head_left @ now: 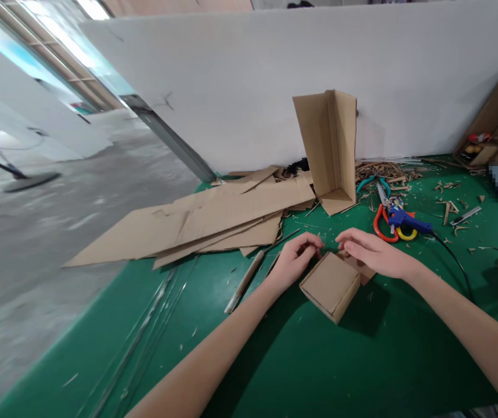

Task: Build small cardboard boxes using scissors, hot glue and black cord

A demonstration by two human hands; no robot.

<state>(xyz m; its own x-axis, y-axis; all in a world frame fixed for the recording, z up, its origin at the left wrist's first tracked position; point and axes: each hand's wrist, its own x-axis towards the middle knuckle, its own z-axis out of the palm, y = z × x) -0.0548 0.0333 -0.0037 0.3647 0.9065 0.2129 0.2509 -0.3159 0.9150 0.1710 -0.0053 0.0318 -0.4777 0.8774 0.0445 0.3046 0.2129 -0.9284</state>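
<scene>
Fingers of the left hand [298, 257] curl inward, any pinch unclear, just beside a small cardboard box [331, 283] between the hands, its top and near walls formed. Nearly square, without clear long axis, it points one corner nearward; the right hand [373, 254], fingers together, bends over a brown piece [365, 272], possibly unattached.

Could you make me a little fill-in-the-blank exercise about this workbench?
1. The small box between the left hand and right hand is made of ____.
2. The tabletop is coloured ____.
3. The glue gun has a ____ body.
4. The stacked flat sheets lie nearer the ____ hand.

Missing words: cardboard; green; blue; left.
</scene>
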